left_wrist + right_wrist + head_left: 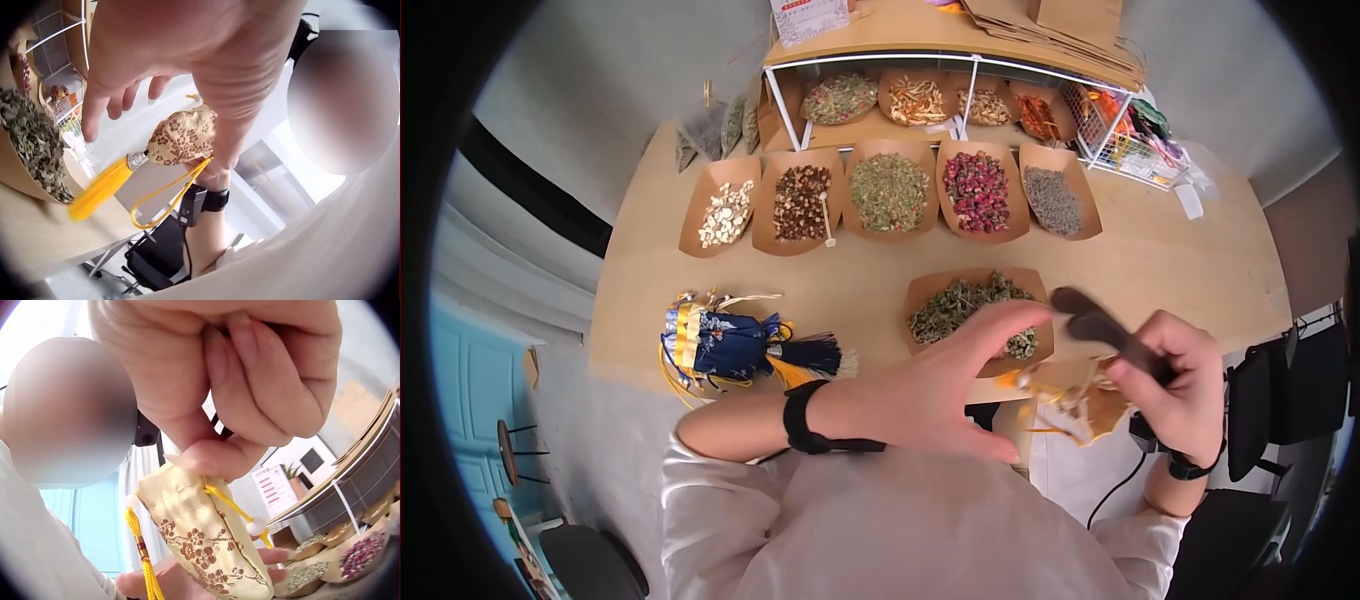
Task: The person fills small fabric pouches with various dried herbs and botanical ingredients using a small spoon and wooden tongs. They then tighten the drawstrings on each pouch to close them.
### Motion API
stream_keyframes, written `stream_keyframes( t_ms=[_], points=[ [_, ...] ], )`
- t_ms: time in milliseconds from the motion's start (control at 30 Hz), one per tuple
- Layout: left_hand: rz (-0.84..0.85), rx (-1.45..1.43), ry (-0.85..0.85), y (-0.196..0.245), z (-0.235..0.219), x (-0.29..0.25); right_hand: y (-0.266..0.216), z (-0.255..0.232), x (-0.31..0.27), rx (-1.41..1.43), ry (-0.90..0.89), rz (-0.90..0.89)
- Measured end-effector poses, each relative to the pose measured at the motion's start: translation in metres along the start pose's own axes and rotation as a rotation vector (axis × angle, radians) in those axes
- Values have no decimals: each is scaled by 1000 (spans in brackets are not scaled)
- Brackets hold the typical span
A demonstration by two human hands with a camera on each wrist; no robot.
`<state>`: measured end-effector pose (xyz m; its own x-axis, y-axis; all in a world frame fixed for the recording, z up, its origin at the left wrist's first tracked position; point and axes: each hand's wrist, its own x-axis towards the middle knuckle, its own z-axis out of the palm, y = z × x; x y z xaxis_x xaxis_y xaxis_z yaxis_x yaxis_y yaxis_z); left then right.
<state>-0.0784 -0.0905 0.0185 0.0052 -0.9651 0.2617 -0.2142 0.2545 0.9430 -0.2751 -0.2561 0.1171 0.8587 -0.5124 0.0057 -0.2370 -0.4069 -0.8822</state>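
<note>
My right hand [1175, 375] holds a dark brown utensil [1135, 350] with rounded, spoon-like ends, blurred in the head view. That same hand pinches the gathered top of a cream-gold pouch [206, 537] with brown blossoms. From the pouch hang a yellow tassel [103, 187] and a yellow cord [165, 215]; white beads show in the right wrist view. My left hand [930, 395] reaches toward the pouch, thumb and fingers spread wide in a C shape around its near side. Behind the left fingers stands a paper tray of dried green leaves [960, 310], partly hidden.
On the table's left lies a bundle of navy pouches [730, 340] with tassels. Across the back stand trays of white pieces [725, 213], brown bits [802, 200], green herbs [888, 190], rosebuds [977, 190] and grey-purple buds [1053, 200]. A white-framed shelf [975, 95] holds more trays.
</note>
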Motion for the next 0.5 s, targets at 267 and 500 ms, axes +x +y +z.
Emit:
stream_keyframes(
  t_ms=[267,500],
  points=[
    [-69,-420,-251,-23,1,-10,-17,31,28,-107,-265,-267],
    [-52,-308,-158,-12,-18,-37,34,12,71,-397,36,-4]
  ],
)
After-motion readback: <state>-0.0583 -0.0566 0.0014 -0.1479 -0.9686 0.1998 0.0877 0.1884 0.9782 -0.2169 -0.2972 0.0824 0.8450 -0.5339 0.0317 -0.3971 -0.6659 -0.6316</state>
